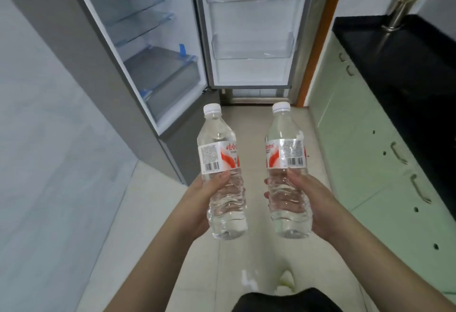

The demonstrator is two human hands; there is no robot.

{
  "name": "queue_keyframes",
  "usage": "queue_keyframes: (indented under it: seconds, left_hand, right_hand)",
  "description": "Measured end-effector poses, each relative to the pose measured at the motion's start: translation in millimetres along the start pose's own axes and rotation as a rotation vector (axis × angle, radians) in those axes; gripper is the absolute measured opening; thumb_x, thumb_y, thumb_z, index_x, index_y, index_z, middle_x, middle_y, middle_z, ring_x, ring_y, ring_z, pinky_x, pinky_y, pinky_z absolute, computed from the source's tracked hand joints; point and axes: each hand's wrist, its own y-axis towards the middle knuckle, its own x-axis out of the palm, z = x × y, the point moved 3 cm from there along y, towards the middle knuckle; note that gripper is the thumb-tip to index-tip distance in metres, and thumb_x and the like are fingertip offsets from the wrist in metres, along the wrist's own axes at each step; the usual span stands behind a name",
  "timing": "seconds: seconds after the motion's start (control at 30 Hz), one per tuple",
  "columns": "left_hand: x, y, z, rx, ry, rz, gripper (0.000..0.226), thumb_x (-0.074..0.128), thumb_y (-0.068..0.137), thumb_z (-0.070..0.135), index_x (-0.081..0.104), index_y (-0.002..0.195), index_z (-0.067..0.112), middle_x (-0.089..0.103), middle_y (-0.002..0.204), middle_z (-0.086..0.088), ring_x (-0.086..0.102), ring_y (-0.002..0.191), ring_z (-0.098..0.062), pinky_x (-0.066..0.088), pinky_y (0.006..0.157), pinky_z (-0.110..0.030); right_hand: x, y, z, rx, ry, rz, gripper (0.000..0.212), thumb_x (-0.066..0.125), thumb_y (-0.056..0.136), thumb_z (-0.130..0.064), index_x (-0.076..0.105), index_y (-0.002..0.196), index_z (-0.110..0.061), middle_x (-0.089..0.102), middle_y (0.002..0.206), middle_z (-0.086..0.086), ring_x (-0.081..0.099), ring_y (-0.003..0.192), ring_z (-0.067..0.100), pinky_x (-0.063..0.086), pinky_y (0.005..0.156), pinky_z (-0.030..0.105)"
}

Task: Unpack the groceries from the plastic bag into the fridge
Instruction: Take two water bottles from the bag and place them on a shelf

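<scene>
The left hand [197, 203] has its grip wrapped around one water bottle [222, 168], the right hand [318, 205] around another bottle [287, 168], both upright, side by side above the floor [246, 124] before the open fridge [158, 48].

Bare forearms [158, 262], black garment [286, 300]

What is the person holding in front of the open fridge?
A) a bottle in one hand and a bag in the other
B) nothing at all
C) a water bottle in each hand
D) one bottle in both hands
C: the left hand grips one clear water bottle and the right hand grips a second water bottle, both capped and upright before the open fridge.
</scene>
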Motion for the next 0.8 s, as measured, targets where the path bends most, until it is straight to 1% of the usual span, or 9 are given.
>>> queue_keyframes:
  seconds: [0.07, 0.13, 0.17, 0.23, 0.3, 0.4, 0.57, 0.67, 0.8]
  left_hand:
    - [-6, 15, 3, -0.009, 0.005, 0.025, 0.055, 0.077, 0.076, 0.034, 0.058, 0.116, 0.001, 0.064, 0.099, -0.019, 0.066, 0.084, -0.031, 0.058, 0.075, -0.041]
    - [-5, 35, 6, -0.003, 0.012, 0.037, 0.066, 0.081, 0.072, 0.038, 0.056, 0.119, -0.002, 0.063, 0.099, -0.02, 0.066, 0.084, -0.031, 0.056, 0.072, -0.04]
    - [-3, 47, 8, 0.007, 0.027, 0.047, 0.066, 0.08, 0.073, 0.038, 0.055, 0.119, -0.003, 0.062, 0.098, -0.02, 0.066, 0.083, -0.031, 0.055, 0.071, -0.039]
    - [3, 72, 13, 0.046, 0.056, 0.072, 0.061, 0.075, 0.076, 0.036, 0.055, 0.117, -0.004, 0.062, 0.096, -0.02, 0.065, 0.082, -0.03, 0.055, 0.071, -0.038]
    - [11, 96, 23, 0.08, 0.069, 0.104, 0.06, 0.074, 0.075, 0.036, 0.056, 0.116, -0.004, 0.063, 0.096, -0.019, 0.065, 0.083, -0.03, 0.056, 0.072, -0.038]
    - [20, 131, 40, 0.1, 0.091, 0.159, 0.062, 0.075, 0.072, 0.037, 0.058, 0.117, -0.002, 0.065, 0.097, -0.018, 0.065, 0.086, -0.031, 0.056, 0.076, -0.039]
    - [23, 169, 61, 0.172, 0.078, 0.262, 0.059, 0.078, 0.067, 0.035, 0.061, 0.113, 0.004, 0.069, 0.091, -0.011, 0.067, 0.082, -0.026, 0.055, 0.074, -0.035]
    - [14, 181, 76, 0.19, 0.024, 0.303, 0.063, 0.077, 0.066, 0.036, 0.059, 0.118, 0.004, 0.071, 0.095, -0.01, 0.068, 0.085, -0.024, 0.055, 0.073, -0.033]
    - [-15, 197, 95, 0.225, 0.036, 0.37, 0.063, 0.077, 0.065, 0.039, 0.06, 0.117, 0.008, 0.07, 0.097, -0.01, 0.067, 0.091, -0.027, 0.055, 0.08, -0.04]
  right_hand:
    - [-1, 19, -4, 0.011, -0.023, -0.027, 0.081, 0.091, 0.044, -0.053, 0.066, 0.106, -0.006, 0.071, 0.092, 0.015, 0.07, 0.079, 0.028, 0.058, 0.067, 0.034]
    - [-9, 38, -11, 0.029, -0.045, -0.038, 0.077, 0.088, 0.051, -0.051, 0.064, 0.109, -0.006, 0.071, 0.096, 0.016, 0.07, 0.082, 0.029, 0.058, 0.068, 0.035]
    - [-15, 48, -16, 0.039, -0.056, -0.037, 0.078, 0.088, 0.052, -0.05, 0.063, 0.111, -0.005, 0.071, 0.097, 0.016, 0.07, 0.082, 0.03, 0.058, 0.069, 0.036]
    - [-28, 69, -27, 0.058, -0.067, -0.039, 0.091, 0.091, 0.044, -0.052, 0.061, 0.114, -0.003, 0.07, 0.099, 0.018, 0.07, 0.083, 0.031, 0.058, 0.069, 0.037]
    - [-42, 90, -43, 0.08, -0.067, -0.044, 0.097, 0.092, 0.038, -0.054, 0.061, 0.114, -0.003, 0.07, 0.099, 0.019, 0.069, 0.083, 0.032, 0.057, 0.068, 0.038]
    - [-62, 123, -68, 0.07, -0.093, -0.045, 0.096, 0.091, 0.041, -0.056, 0.061, 0.115, -0.002, 0.07, 0.097, 0.018, 0.069, 0.084, 0.032, 0.056, 0.069, 0.039]
    - [-67, 177, -100, 0.009, -0.193, -0.082, 0.098, 0.087, 0.045, -0.06, 0.057, 0.121, -0.005, 0.07, 0.105, 0.02, 0.068, 0.095, 0.037, 0.055, 0.078, 0.047]
    - [-55, 207, -112, 0.005, -0.235, -0.136, 0.095, 0.086, 0.046, -0.062, 0.059, 0.119, -0.009, 0.07, 0.106, 0.02, 0.068, 0.097, 0.039, 0.054, 0.086, 0.054]
    - [-30, 254, -128, -0.052, -0.308, -0.203, 0.08, 0.083, 0.053, -0.061, 0.063, 0.112, -0.012, 0.072, 0.096, 0.015, 0.069, 0.091, 0.038, 0.056, 0.077, 0.044]
